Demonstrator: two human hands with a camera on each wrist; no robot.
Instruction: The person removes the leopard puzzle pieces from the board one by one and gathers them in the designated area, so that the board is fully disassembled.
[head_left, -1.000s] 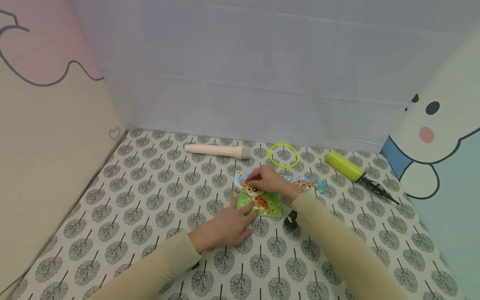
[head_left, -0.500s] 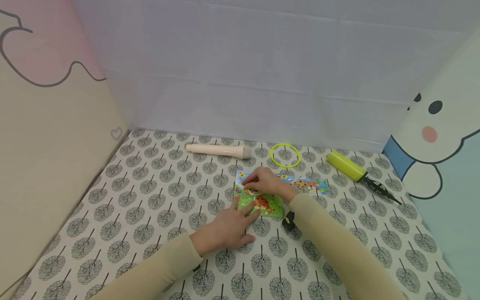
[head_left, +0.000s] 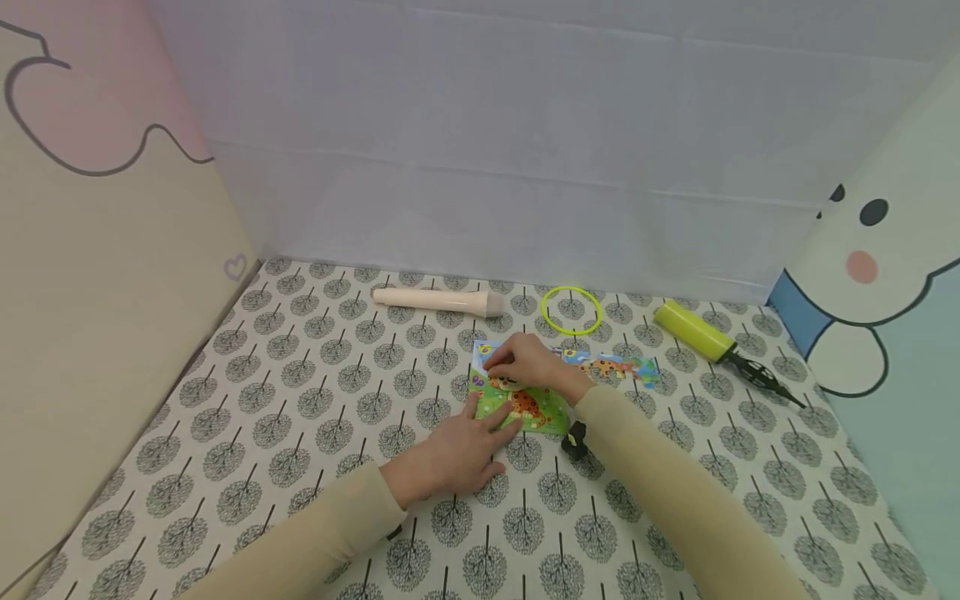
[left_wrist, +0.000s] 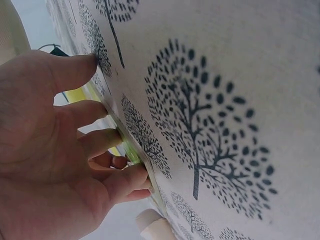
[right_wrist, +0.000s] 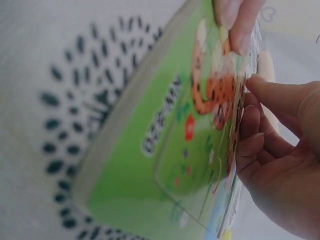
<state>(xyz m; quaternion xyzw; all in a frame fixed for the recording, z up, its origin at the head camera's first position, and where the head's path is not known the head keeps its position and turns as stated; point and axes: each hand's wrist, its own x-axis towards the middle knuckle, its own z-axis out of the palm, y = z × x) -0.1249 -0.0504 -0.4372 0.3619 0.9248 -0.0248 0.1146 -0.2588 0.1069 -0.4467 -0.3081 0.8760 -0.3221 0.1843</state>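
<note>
A green puzzle board [head_left: 542, 414] with an orange spotted leopard lies flat on the tree-print mat. My left hand [head_left: 480, 423] rests on the mat at the board's near left corner, its fingertips [left_wrist: 131, 176] pressing on the board's edge [left_wrist: 131, 148]. My right hand [head_left: 504, 367] reaches over the board's far side with curled fingers and pinches a puzzle piece by the leopard's head. In the right wrist view the right hand [right_wrist: 249, 107] grips the piece's edge over the board [right_wrist: 165, 150]. The piece itself is mostly hidden under the fingers.
A strip of loose puzzle pieces [head_left: 618, 367] lies right of the board, and a small black object [head_left: 576, 439] sits by my right sleeve. Farther back are a cream cylinder [head_left: 438, 301], a yellow-green ring [head_left: 570, 310] and a yellow pump [head_left: 701, 333]. Padded walls close in three sides.
Both hands stay on the board in nearly the same places. Only the view has shifted slightly.
</note>
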